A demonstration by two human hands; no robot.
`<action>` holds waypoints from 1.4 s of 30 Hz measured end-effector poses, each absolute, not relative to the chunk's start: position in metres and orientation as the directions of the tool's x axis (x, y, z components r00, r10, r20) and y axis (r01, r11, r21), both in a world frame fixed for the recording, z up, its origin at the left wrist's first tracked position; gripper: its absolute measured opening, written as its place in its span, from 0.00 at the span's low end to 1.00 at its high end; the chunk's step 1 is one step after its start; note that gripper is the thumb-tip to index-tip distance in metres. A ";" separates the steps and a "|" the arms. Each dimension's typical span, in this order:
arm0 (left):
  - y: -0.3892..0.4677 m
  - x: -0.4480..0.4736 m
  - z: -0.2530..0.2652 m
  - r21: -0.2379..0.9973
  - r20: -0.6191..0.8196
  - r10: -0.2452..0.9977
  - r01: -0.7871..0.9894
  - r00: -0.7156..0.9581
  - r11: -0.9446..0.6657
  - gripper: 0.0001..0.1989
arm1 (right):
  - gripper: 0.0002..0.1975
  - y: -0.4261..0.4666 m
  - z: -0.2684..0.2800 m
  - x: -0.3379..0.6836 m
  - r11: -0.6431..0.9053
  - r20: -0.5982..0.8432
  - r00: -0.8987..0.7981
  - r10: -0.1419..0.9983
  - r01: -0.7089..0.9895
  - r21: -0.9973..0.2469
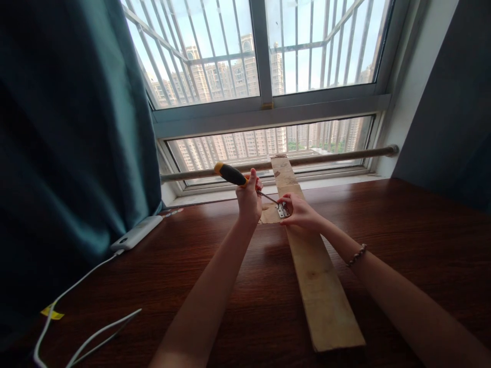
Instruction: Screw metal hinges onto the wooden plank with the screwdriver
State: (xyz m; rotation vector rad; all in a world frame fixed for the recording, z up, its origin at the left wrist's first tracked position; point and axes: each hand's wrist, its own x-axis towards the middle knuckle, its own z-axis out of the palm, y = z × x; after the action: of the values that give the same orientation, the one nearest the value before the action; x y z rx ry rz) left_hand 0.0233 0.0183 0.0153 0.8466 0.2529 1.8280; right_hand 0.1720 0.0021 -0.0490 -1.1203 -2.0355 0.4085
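Note:
My left hand [249,199] is closed around a screwdriver [232,174] with a black and yellow handle. Its thin metal shaft slants down to the right, and the tip meets a small silver hinge [283,210]. The hinge lies on a long wooden board [318,276] and a short wooden piece [270,214] that juts out to its left. Thumb and fingers of my right hand [301,210] pinch the hinge from its right side, near the board. Whether a screw sits under the tip is too small to tell.
The dark wooden tabletop [245,286] reaches a window with a metal rail [333,157] along it. A teal curtain [76,112] hangs at the left. Beside it lie a white power strip [137,233], a white cable [82,289] and a yellow tag [52,312].

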 end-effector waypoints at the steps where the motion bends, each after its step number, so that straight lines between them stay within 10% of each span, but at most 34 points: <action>1: 0.018 0.023 0.016 0.541 0.429 0.884 -0.732 -0.184 -0.414 0.13 | 0.31 0.003 -0.049 0.172 0.564 0.468 -0.325 0.822 0.578 -0.590; 36: 0.011 0.024 0.017 0.636 0.453 0.886 -0.661 -0.099 -0.399 0.11 | 0.30 0.004 -0.050 0.172 0.581 0.482 -0.332 0.811 0.561 -0.590; 42: 0.016 0.019 0.013 0.753 0.495 0.859 -0.431 -0.129 -0.498 0.11 | 0.30 0.002 -0.049 0.172 0.574 0.483 -0.321 0.815 0.560 -0.597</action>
State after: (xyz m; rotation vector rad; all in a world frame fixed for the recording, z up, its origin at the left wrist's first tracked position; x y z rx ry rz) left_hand 0.0192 0.0159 0.0128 1.1954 0.5483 1.7754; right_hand 0.1719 0.0022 -0.0492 -1.0967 -2.0223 0.4135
